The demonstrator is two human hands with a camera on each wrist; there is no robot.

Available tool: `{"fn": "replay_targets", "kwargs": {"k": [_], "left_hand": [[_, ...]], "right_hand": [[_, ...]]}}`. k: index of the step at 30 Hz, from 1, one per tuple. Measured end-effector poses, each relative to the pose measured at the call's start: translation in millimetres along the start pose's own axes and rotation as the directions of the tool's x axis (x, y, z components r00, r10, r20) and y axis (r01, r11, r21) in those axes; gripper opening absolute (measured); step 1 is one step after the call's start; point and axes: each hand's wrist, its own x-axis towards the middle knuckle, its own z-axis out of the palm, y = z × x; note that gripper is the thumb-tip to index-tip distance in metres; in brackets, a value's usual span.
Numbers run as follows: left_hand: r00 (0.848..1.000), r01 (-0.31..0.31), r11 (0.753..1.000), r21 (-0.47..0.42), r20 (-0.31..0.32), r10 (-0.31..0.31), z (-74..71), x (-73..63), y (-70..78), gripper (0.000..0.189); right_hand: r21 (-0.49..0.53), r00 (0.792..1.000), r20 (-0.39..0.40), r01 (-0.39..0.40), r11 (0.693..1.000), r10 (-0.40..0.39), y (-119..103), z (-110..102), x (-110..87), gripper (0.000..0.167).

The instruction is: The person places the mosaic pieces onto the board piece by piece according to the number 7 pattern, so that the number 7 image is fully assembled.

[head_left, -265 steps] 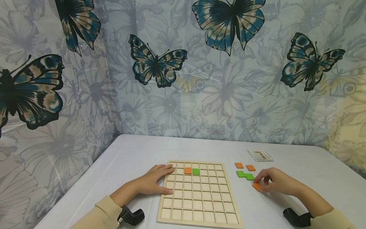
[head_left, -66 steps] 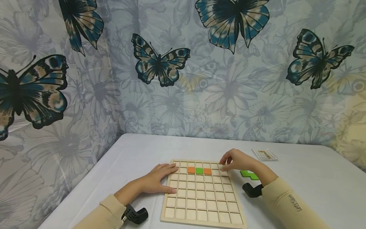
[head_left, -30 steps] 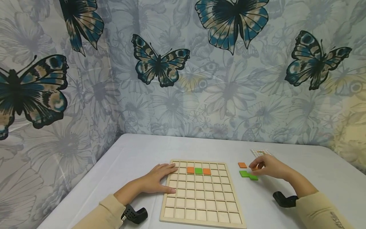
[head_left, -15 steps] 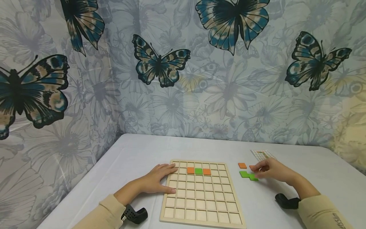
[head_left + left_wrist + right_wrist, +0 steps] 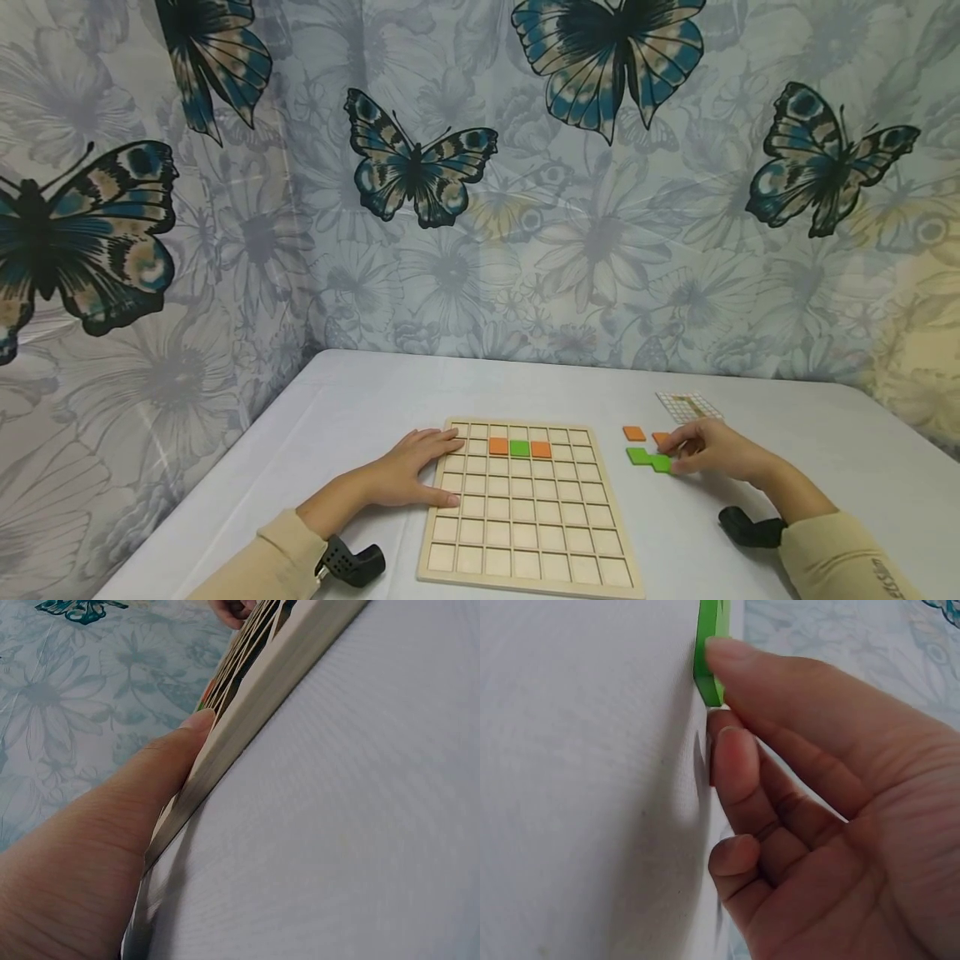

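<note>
My left hand [image 5: 402, 469] lies with spread fingers on the left edge of a wooden grid board [image 5: 525, 525]; the thumb [image 5: 161, 765] rests on the rim. Near its top, the board holds an orange tile [image 5: 498, 446], a green tile [image 5: 519, 448] and another orange tile [image 5: 541, 449] in one row. At the right, my right hand [image 5: 723, 454] pinches a green tile [image 5: 660, 463] on the table. The thumb [image 5: 739, 656] presses its edge, other fingers are curled below, and the index finger is mostly hidden in the right wrist view.
Another green tile [image 5: 638, 456] adjoins the pinched one. Behind them lie an orange tile [image 5: 633, 433] and a second orange tile [image 5: 660, 437], partly covered by my right hand. A grid-patterned card [image 5: 686, 407] lies at the back. A white cloth covers the table [image 5: 375, 400].
Since the oldest frame, a second orange tile has joined the row on the board. My right hand has come back from the board to the loose tiles. My left hand keeps its place.
</note>
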Motion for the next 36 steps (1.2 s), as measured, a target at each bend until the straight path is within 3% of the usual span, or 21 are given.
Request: {"fn": "replay_targets", "kwargs": {"k": [21,36], "left_hand": [[1.0,0.011,1.0,0.001,0.004,-0.011,0.6,0.1,0.1,0.082],[1.0,0.016,1.0,-0.003,0.007,-0.016,0.0,-0.6,0.0,0.082]], "right_hand": [[-0.108,0.999,-0.047,-0.016,0.994,0.011,1,4,0.2,0.035],[-0.118,0.999,-0.023,-0.029,0.993,0.026,-16,-2,-2.4,0.031]]}}
